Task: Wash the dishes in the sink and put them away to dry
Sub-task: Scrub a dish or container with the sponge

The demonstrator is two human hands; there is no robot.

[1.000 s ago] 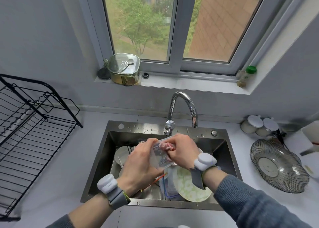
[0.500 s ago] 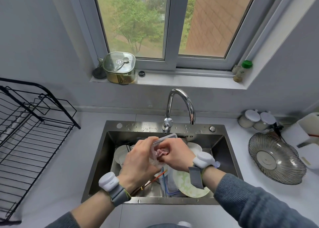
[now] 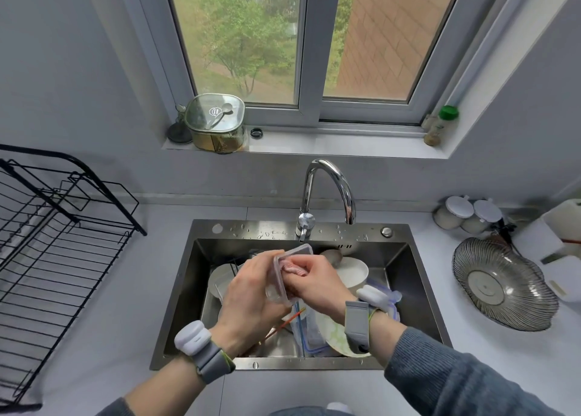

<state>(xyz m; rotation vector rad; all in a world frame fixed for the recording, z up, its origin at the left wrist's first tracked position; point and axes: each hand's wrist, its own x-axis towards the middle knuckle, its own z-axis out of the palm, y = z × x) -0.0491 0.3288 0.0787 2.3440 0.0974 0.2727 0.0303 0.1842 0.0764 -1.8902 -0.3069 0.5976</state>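
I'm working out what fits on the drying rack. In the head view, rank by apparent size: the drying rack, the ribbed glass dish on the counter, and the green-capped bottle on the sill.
1. Drying rack, partly cut off by the frame.
2. Ribbed glass dish.
3. Green-capped bottle, though it stands farthest away.

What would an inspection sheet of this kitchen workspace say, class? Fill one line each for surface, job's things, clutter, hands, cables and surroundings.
Surface: pale countertop around a steel sink.
Job's things: clear plastic container held above the sink; white bowl and green-patterned plate inside; black wire drying rack at left.
Clutter: ribbed glass dish, two white-lidded jars.
Hands: left hand holds the container; right hand grips a pink cloth inside it.
Cables: nothing seen.
Surroundings: chrome tap, window, lidded glass box on the sill.
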